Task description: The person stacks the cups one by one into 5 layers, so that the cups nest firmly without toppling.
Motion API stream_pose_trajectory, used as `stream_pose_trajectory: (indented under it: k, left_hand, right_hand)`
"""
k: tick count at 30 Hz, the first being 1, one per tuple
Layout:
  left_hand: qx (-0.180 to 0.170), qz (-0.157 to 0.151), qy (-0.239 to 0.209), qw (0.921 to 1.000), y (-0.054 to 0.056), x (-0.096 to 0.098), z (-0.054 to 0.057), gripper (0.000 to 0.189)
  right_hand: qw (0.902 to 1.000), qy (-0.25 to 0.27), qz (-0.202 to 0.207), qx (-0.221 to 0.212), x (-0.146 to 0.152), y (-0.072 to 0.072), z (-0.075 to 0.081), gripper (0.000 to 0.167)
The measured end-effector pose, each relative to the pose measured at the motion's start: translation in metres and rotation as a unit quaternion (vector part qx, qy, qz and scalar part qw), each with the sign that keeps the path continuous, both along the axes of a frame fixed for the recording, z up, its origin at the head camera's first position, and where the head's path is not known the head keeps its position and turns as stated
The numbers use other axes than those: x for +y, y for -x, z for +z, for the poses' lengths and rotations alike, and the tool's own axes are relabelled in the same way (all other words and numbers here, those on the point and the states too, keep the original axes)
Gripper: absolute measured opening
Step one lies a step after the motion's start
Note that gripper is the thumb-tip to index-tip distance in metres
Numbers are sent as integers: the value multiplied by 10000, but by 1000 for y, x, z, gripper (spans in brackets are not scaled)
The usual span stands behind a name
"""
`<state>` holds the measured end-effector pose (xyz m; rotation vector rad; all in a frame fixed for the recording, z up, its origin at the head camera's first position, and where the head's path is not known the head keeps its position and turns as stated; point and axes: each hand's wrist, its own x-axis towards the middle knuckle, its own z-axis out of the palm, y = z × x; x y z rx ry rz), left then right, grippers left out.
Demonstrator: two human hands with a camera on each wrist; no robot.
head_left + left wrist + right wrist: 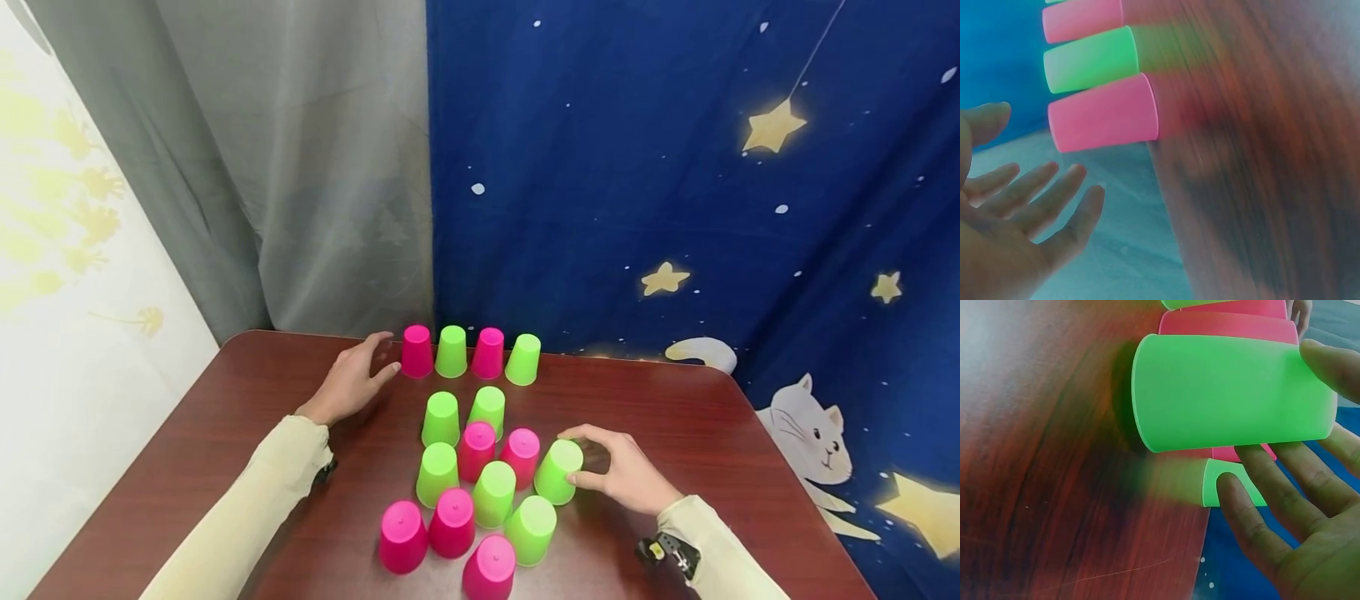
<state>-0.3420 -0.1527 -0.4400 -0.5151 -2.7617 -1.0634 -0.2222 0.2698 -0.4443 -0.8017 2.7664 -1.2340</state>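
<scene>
Upside-down pink and green plastic cups stand on a dark red wooden table. My right hand point(628, 473) holds a green cup point(558, 472) at the right end of a row, thumb on one side and fingers on the other. In the right wrist view this green cup point(1229, 394) fills the space between thumb and fingers. My left hand point(351, 385) has its fingers spread beside the leftmost pink cup point(417, 352) of the back row. Nothing is in its grasp in the left wrist view, where the pink cup point(1104, 114) sits just past the fingertips.
The back row continues with a green cup point(452, 352), a pink cup point(488, 354) and another green cup point(523, 360). Between the arms stand several more cups, with a pink cup point(489, 570) closest to me. Grey and blue curtains hang behind the table's far edge point(637, 362).
</scene>
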Motion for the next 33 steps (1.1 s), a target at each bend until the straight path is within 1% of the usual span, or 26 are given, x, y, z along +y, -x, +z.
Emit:
stream_pose_trajectory:
  k: [4,8,16,18,21,23,26,30,33]
  left_hand:
    - [218,-57,-52,9997,-13,0,-1,57]
    - [398,-112,-62,9991,-29,1,-2,55]
    - [415,-287,-98,9987,-69,7,-5,52]
    - [391,-370,-56,9985,-77,9,-7,48]
    - [267,-522,-64,9983,-86,11,-11,42]
    - [153,-632,-118,9978,-91,12,-13,37]
    - [100,-852,-192,9961,-97,13,-15,31]
    - [-99,-1236,-371,9916,-104,16,-13,30]
    - [-323,-1399,-431,9887,-108,18,-9,34]
  right_hand:
    - [10000,42,-41,-52,1,5,2,46]
    - [9998,84,-106,-112,2,10,4,47]
    - [9993,119,-272,-215,3,22,7,48]
    - [9992,125,-301,-215,3,24,8,48]
    - [9992,106,-345,-166,3,30,9,48]
    - [9992,81,-377,-131,2,34,10,48]
    - [9991,83,-413,-98,1,41,11,47]
    - [9987,112,-488,-34,-1,50,9,47]
    - [9985,95,-546,48,-2,58,8,47]
